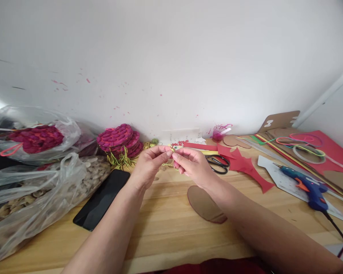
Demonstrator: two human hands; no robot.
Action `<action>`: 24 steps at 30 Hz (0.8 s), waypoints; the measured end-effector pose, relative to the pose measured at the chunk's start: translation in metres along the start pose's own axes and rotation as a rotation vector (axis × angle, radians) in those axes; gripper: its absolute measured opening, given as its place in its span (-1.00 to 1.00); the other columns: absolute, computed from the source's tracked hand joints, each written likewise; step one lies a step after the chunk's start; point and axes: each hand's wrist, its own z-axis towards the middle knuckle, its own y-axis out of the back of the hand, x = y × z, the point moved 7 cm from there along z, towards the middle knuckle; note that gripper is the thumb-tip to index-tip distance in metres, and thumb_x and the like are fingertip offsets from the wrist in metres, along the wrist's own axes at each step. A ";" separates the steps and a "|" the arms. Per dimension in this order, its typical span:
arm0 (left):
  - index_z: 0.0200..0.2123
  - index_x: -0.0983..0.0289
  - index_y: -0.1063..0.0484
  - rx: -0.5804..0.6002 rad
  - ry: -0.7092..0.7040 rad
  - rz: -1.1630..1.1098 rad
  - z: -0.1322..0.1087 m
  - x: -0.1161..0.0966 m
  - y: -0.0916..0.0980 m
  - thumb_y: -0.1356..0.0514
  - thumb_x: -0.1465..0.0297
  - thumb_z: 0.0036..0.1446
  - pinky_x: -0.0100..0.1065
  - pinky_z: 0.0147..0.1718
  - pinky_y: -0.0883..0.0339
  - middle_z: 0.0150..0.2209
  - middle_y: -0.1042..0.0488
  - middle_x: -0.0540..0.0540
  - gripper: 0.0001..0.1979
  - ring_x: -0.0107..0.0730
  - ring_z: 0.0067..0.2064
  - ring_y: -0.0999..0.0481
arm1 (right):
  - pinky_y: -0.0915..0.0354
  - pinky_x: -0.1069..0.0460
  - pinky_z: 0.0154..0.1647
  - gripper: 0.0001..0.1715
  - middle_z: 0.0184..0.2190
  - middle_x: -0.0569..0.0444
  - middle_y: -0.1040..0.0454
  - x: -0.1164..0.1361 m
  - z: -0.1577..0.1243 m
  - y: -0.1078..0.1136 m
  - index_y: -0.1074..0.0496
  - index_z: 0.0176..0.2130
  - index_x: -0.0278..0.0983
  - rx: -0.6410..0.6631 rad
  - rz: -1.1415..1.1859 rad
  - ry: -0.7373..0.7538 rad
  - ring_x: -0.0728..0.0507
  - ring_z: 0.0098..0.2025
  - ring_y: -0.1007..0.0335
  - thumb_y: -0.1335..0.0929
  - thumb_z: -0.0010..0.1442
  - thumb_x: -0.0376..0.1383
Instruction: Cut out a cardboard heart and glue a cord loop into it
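My left hand and my right hand meet above the wooden table, fingertips pinched together. Between them is a thin yellow-green cord and a small pinkish bit that I cannot make out clearly. Both hands are closed on it. A brown cardboard oval lies flat just under my right forearm. Black-handled scissors rest right behind my right hand. A stack of magenta scaled discs with yellow tassels sits behind my left hand by the wall.
A black phone lies left of my left arm. Clear plastic bags of pale pieces and magenta discs fill the left side. Red paper cut-outs, a blue glue gun with its cable, coloured cords and cardboard sheets lie at the right.
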 end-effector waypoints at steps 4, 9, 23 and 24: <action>-0.35 0.28 -0.62 -0.020 0.005 0.001 0.000 0.000 0.002 -0.45 0.32 -0.02 -0.41 -0.30 -0.36 -0.39 -0.57 0.05 -0.82 -0.46 -0.37 -0.50 | -0.19 0.12 -0.56 -0.65 -0.54 0.18 -0.40 0.001 -0.001 0.000 -0.47 -0.34 -0.25 0.009 -0.024 0.010 0.05 -0.58 -0.24 -0.43 0.17 -0.01; -0.33 0.28 -0.62 0.000 0.024 0.009 0.001 -0.001 0.002 -0.46 0.33 -0.03 -0.42 -0.28 -0.36 -0.35 -0.58 0.05 -0.81 -0.47 -0.34 -0.51 | -0.20 0.12 -0.56 -0.66 -0.54 0.18 -0.39 0.004 -0.001 -0.001 -0.45 -0.37 -0.26 0.016 -0.039 0.027 0.05 -0.57 -0.23 -0.42 0.18 -0.04; -0.35 0.27 -0.58 -0.020 0.002 0.107 0.001 0.002 0.007 -0.40 0.30 0.05 -0.45 -0.31 -0.27 -0.36 -0.53 0.02 -0.83 -0.49 -0.34 -0.43 | -0.25 0.14 -0.60 -0.64 -0.57 0.15 -0.46 0.003 -0.001 0.003 -0.46 -0.33 -0.30 -0.066 0.000 0.004 0.06 -0.61 -0.28 -0.46 0.13 -0.04; -0.34 0.27 -0.58 -0.024 0.001 0.113 0.001 0.002 0.007 -0.40 0.29 0.05 -0.46 -0.31 -0.26 -0.37 -0.52 0.01 -0.83 -0.50 -0.35 -0.42 | -0.25 0.14 -0.61 -0.63 -0.58 0.15 -0.46 0.003 -0.001 0.004 -0.46 -0.33 -0.31 -0.070 0.003 0.006 0.06 -0.61 -0.28 -0.45 0.14 -0.04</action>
